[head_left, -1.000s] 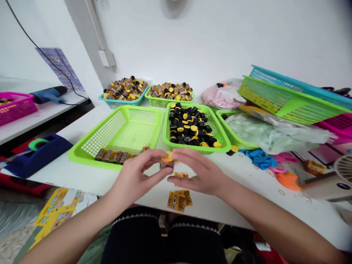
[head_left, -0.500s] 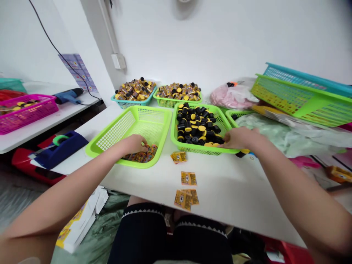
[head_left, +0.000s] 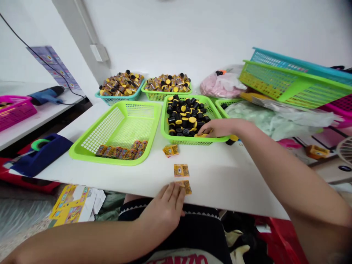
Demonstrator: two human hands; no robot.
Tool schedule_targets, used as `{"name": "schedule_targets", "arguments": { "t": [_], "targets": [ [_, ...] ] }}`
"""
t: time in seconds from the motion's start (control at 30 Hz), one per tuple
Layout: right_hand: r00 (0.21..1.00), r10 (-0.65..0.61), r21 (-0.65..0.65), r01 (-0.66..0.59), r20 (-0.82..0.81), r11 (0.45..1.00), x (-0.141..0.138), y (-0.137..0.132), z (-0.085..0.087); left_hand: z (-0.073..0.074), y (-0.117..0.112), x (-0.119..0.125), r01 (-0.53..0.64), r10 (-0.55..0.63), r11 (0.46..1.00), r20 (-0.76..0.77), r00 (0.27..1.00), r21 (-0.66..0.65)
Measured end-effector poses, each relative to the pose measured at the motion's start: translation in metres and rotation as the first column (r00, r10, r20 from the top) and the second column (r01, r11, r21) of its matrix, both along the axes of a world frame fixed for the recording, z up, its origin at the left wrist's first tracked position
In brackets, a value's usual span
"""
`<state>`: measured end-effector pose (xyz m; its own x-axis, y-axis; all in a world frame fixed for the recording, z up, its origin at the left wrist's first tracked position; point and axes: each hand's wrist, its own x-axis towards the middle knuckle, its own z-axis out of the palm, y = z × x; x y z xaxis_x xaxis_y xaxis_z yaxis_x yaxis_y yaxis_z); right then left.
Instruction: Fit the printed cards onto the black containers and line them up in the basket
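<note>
My left hand (head_left: 165, 209) rests at the table's near edge, fingers stretched flat over a small stack of yellow stickers (head_left: 186, 186). Two more yellow stickers (head_left: 181, 170) lie farther up the white table (head_left: 220, 176), one of them (head_left: 171, 150) near the baskets. My right hand (head_left: 217, 128) reaches into the green basket (head_left: 192, 140) of black and yellow caps (head_left: 184, 118), fingers curled on the caps at its front rim; what it grips is hidden. A second green basket (head_left: 82, 154) holds a row of labelled rolls (head_left: 122, 151) along its near wall.
Two baskets of labelled rolls, one teal (head_left: 120, 96) and one green (head_left: 165, 95), stand at the back. Plastic bags (head_left: 275, 123), tilted stacked baskets (head_left: 288, 86) and a small fan (head_left: 345, 152) crowd the right. A blue tape dispenser (head_left: 41, 154) and a pink basket (head_left: 15, 110) sit left.
My left hand has left the green basket, with the labelled roll now in the row, and dropped onto the stickers at the table edge. My right hand has shifted left within the cap basket.
</note>
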<state>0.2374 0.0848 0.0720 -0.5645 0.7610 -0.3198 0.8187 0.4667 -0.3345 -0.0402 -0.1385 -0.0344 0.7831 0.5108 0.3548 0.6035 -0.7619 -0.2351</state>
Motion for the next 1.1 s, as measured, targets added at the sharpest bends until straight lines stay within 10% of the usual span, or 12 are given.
{"name": "schedule_targets", "arguments": {
  "t": [0.1,0.23,0.37,0.5,0.67,0.83,0.93,1.1],
  "targets": [
    [0.997,0.000,-0.058,-0.004,-0.072,0.998,0.004,-0.005,-0.001,-0.018,-0.020,-0.005,-0.009,0.008,0.998,0.018,1.000,0.061],
    [0.898,-0.228,-0.010,0.242,-0.377,0.970,0.015,-0.028,-0.005,0.009,-0.015,-0.023,0.128,-0.130,0.990,0.028,0.991,0.050],
    [0.436,-0.273,-0.044,0.467,-0.858,0.883,0.008,-0.058,-0.015,0.045,0.023,-0.027,0.223,-0.231,0.972,0.152,0.961,0.069],
    [0.155,-0.174,-0.084,0.464,-0.972,0.882,-0.023,-0.082,-0.032,0.060,0.081,-0.003,0.289,-0.019,0.905,0.648,0.761,-0.312],
    [0.107,-0.254,-0.199,0.365,-0.961,0.909,-0.034,-0.093,-0.049,0.051,0.131,0.035,0.605,0.424,0.552,0.818,0.389,-0.574],
    [0.075,-0.271,-0.240,0.289,-0.959,0.927,-0.019,-0.095,-0.056,0.022,0.133,0.038,0.718,0.540,0.237,0.703,0.463,-0.655],
    [0.094,-0.279,-0.254,0.221,-0.956,0.942,-0.017,-0.099,-0.056,0.013,0.129,0.033,0.685,0.441,0.213,0.694,0.569,-0.697],
    [0.151,-0.336,-0.307,0.188,-0.930,0.933,-0.020,-0.104,-0.053,0.013,0.129,0.032,0.636,0.312,0.353,0.727,0.611,-0.686]
  ]
}}
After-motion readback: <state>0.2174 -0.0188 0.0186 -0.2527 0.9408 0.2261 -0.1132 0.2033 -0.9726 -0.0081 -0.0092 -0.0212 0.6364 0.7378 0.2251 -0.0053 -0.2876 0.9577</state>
